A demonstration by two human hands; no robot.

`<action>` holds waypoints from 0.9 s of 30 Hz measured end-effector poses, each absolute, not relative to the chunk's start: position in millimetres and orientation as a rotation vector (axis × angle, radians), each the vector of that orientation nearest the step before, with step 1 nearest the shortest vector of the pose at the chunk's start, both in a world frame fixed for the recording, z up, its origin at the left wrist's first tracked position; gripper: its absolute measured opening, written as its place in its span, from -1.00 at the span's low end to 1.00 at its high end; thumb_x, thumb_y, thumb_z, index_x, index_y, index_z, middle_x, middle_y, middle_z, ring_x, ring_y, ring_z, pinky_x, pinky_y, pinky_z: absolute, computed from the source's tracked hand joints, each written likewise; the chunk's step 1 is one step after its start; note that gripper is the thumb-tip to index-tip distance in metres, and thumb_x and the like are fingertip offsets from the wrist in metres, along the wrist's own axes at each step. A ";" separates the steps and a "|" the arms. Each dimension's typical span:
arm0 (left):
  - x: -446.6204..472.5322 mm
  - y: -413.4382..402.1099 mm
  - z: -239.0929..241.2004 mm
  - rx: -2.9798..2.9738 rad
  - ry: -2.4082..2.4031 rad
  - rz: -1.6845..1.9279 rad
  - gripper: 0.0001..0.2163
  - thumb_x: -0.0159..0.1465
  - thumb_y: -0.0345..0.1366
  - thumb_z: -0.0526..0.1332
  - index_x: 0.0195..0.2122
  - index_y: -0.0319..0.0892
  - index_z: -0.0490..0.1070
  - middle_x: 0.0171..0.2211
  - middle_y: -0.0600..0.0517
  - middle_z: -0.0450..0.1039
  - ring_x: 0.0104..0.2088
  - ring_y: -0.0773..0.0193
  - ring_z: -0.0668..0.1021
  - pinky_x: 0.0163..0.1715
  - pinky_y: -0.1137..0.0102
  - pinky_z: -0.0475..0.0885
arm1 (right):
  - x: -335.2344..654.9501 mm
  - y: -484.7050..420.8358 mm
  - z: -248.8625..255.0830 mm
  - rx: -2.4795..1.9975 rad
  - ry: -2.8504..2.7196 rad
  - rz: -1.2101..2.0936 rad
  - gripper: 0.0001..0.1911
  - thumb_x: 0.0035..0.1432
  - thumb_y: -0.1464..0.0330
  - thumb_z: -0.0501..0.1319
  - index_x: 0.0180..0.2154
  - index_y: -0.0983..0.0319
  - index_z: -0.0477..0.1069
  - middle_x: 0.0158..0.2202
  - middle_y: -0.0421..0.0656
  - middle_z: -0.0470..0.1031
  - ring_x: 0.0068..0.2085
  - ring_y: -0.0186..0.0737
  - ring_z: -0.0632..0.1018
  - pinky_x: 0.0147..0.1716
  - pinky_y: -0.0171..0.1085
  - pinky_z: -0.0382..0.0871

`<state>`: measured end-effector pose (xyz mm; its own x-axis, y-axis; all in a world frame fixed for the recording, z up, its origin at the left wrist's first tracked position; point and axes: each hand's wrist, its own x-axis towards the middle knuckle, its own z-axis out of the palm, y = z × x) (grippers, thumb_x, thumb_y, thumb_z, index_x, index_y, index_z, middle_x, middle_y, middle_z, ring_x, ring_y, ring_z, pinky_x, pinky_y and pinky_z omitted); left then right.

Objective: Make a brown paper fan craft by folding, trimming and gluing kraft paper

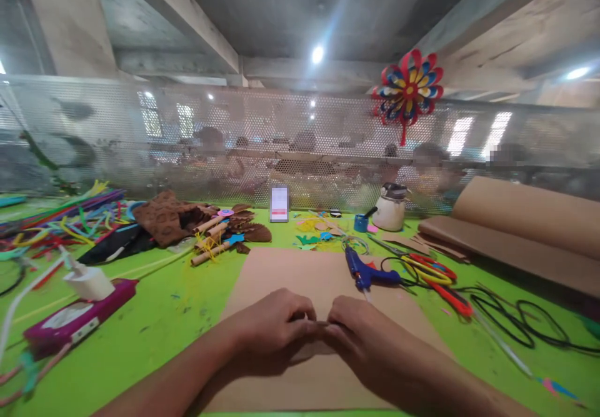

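Note:
Both hands come together over a large sheet of brown kraft paper point(276, 273) on the green table. My left hand point(276, 320) and my right hand point(359, 326) pinch the edge of a small brown paper piece point(314, 349), thumbs and fingers closed on it from either side. Its lower part is shaded and partly hidden by the hands. Just beyond my right hand, a blue glue gun point(368, 272) lies on the sheet with its nozzle toward me.
Scissors with red and yellow handles point(429, 270), an orange-handled tool point(452, 298) and black cable point(520, 320) lie right. A purple power strip point(84, 317) is left. Behind are paper rolls point(210, 242), a phone point(279, 204), a white pot point(389, 211) and folded kraft paper point(515, 236).

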<state>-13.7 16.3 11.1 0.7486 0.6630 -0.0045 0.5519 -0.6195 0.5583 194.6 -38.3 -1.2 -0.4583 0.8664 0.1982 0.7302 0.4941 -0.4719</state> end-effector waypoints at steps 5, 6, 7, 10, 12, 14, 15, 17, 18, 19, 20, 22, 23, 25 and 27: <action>-10.7 17.9 9.2 2.367 0.880 0.233 -0.67 0.30 -0.09 0.04 -0.31 -0.19 0.50 -0.46 0.06 0.47 -0.46 0.34 0.40 -0.48 0.49 0.23 | 204.1 -32.8 -6.1 -1.285 -2.380 0.487 -0.61 0.36 0.23 -0.06 -0.42 0.26 0.37 -0.46 -0.18 0.44 -0.46 -0.36 0.34 -0.51 -0.35 0.06; -10.3 18.3 9.0 2.357 0.891 0.227 -0.68 0.29 -0.11 0.05 -0.35 -0.21 0.48 -0.49 0.07 0.43 -0.47 0.35 0.38 -0.49 0.49 0.21 | 206.2 -31.8 -6.9 -1.277 -2.380 0.498 -0.61 0.35 0.25 -0.05 -0.43 0.26 0.37 -0.47 -0.19 0.44 -0.48 -0.37 0.33 -0.53 -0.36 0.05; -9.9 18.7 8.8 2.346 0.898 0.229 -0.69 0.29 -0.11 0.06 -0.38 -0.22 0.46 -0.51 0.09 0.40 -0.48 0.36 0.36 -0.50 0.50 0.20 | 208.3 -30.9 -7.8 -1.271 -2.375 0.513 -0.61 0.35 0.26 -0.05 -0.44 0.26 0.37 -0.49 -0.20 0.43 -0.49 -0.39 0.31 -0.54 -0.37 0.03; -9.0 19.8 7.8 2.307 0.916 0.267 -0.69 0.27 -0.10 0.08 -0.46 -0.23 0.39 -0.56 0.13 0.30 -0.50 0.39 0.31 -0.53 0.50 0.17 | 214.3 -27.1 -10.3 -1.265 -2.350 0.561 -0.61 0.34 0.25 -0.04 -0.45 0.28 0.38 -0.52 -0.22 0.41 -0.53 -0.41 0.26 -0.60 -0.39 -0.01; -8.8 20.9 6.7 2.271 0.942 0.295 -0.70 0.25 -0.10 0.11 -0.49 -0.23 0.36 -0.58 0.15 0.26 -0.51 0.39 0.29 -0.54 0.51 0.15 | 217.6 -22.6 -10.4 -1.262 -2.336 0.593 -0.63 0.32 0.25 0.00 -0.43 0.30 0.40 -0.53 -0.22 0.39 -0.53 -0.42 0.25 -0.61 -0.39 -0.02; -9.4 22.9 5.6 2.242 0.967 0.317 -0.70 0.22 -0.09 0.14 -0.51 -0.23 0.34 -0.59 0.16 0.26 -0.52 0.40 0.28 -0.55 0.51 0.15 | 219.9 -17.0 -7.3 -1.243 -2.357 0.615 -0.67 0.28 0.28 0.05 -0.44 0.31 0.42 -0.54 -0.22 0.37 -0.53 -0.41 0.26 -0.59 -0.40 0.01; -10.0 24.5 5.1 2.231 0.973 0.329 -0.70 0.21 -0.08 0.15 -0.51 -0.23 0.34 -0.60 0.16 0.26 -0.53 0.40 0.28 -0.55 0.51 0.15 | 220.9 -14.2 -4.5 -1.239 -2.375 0.622 -0.68 0.26 0.30 0.06 -0.45 0.31 0.43 -0.55 -0.23 0.36 -0.53 -0.41 0.26 -0.58 -0.40 0.03; -11.8 28.2 4.8 2.212 0.976 0.359 -0.69 0.18 -0.07 0.18 -0.51 -0.23 0.34 -0.60 0.16 0.26 -0.54 0.40 0.27 -0.55 0.51 0.14 | 222.6 -9.8 2.5 -1.239 -2.405 0.640 -0.70 0.24 0.34 0.07 -0.47 0.31 0.44 -0.56 -0.23 0.34 -0.53 -0.40 0.28 -0.57 -0.40 0.05; -13.0 30.3 4.8 2.204 0.975 0.374 -0.69 0.17 -0.07 0.19 -0.52 -0.24 0.34 -0.61 0.17 0.25 -0.54 0.41 0.26 -0.55 0.50 0.14 | 223.6 -8.3 5.8 -1.235 -2.409 0.660 -0.71 0.24 0.35 0.07 -0.46 0.31 0.45 -0.56 -0.23 0.34 -0.52 -0.39 0.30 -0.56 -0.40 0.06; -14.2 32.2 4.9 2.196 0.970 0.394 -0.69 0.16 -0.08 0.20 -0.53 -0.24 0.33 -0.61 0.17 0.25 -0.54 0.41 0.26 -0.54 0.50 0.13 | 224.8 -7.1 8.5 -1.221 -2.403 0.688 -0.71 0.25 0.35 0.06 -0.45 0.30 0.45 -0.55 -0.23 0.34 -0.51 -0.39 0.31 -0.55 -0.40 0.07; -15.6 34.0 5.1 2.182 0.961 0.410 -0.69 0.15 -0.08 0.22 -0.53 -0.24 0.34 -0.61 0.17 0.24 -0.54 0.41 0.26 -0.54 0.50 0.13 | 226.2 -6.0 10.2 -1.194 -2.395 0.729 -0.71 0.25 0.34 0.06 -0.44 0.30 0.45 -0.55 -0.24 0.34 -0.50 -0.39 0.31 -0.54 -0.41 0.08; -18.4 36.7 5.4 2.136 0.916 0.412 -0.69 0.16 -0.07 0.22 -0.51 -0.24 0.35 -0.61 0.17 0.25 -0.55 0.41 0.26 -0.54 0.49 0.14 | 229.9 -3.8 10.0 -1.129 -2.364 0.835 -0.67 0.27 0.28 0.04 -0.45 0.29 0.42 -0.57 -0.26 0.30 -0.52 -0.40 0.30 -0.55 -0.41 0.10; -19.8 37.6 5.3 2.103 0.886 0.401 -0.69 0.18 -0.06 0.20 -0.48 -0.24 0.36 -0.62 0.17 0.25 -0.55 0.41 0.27 -0.54 0.49 0.14 | 232.2 -2.5 8.4 -1.103 -2.340 0.899 -0.64 0.29 0.24 0.03 -0.47 0.29 0.40 -0.59 -0.27 0.27 -0.55 -0.41 0.29 -0.57 -0.41 0.10; -22.2 38.6 5.2 2.033 0.825 0.390 -0.69 0.22 -0.05 0.16 -0.43 -0.23 0.37 -0.64 0.17 0.25 -0.58 0.40 0.27 -0.54 0.48 0.14 | 237.0 0.5 3.4 -1.074 -2.272 1.034 -0.58 0.29 0.15 0.02 -0.47 0.29 0.38 -0.63 -0.31 0.21 -0.61 -0.43 0.26 -0.63 -0.42 0.08; -24.1 39.2 5.3 1.989 0.787 0.413 -0.69 0.24 -0.04 0.15 -0.42 -0.22 0.36 -0.65 0.17 0.23 -0.59 0.41 0.26 -0.55 0.48 0.12 | 240.9 3.8 -1.6 -1.062 -2.164 1.128 -0.57 0.26 0.08 0.05 -0.40 0.29 0.43 -0.64 -0.32 0.20 -0.65 -0.44 0.26 -0.67 -0.43 0.09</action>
